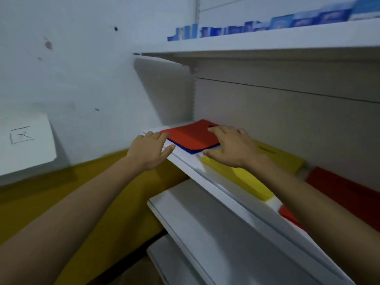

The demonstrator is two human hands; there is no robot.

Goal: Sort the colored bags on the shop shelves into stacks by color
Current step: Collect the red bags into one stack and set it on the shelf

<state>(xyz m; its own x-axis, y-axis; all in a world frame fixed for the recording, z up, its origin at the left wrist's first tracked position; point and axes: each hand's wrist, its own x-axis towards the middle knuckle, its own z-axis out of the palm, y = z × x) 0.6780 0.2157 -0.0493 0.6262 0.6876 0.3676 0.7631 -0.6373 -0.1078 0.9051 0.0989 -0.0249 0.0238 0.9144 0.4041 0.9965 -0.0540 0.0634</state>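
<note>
Reaching onto the white shelf (197, 171), I rest my right hand (232, 147) flat, fingers spread, on the red bag (193, 133) lying over blue bags (191, 151) at the shelf's left end. My left hand (151, 149), relaxed and gripping nothing, sits at that pile's left edge. Yellow bags (242, 177) lie just to the right, with more red bags (349, 190) beyond.

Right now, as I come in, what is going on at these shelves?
A person is sorting colored bags on a white shop shelf. The left hand, fingers straight, is at the left edge of the red bags, which lie on top of blue bags. The right hand lies flat on the right side of the red bags. Beside them are a yellow stack and, further right, a red stack. Red and blue are not yet separated.
</note>
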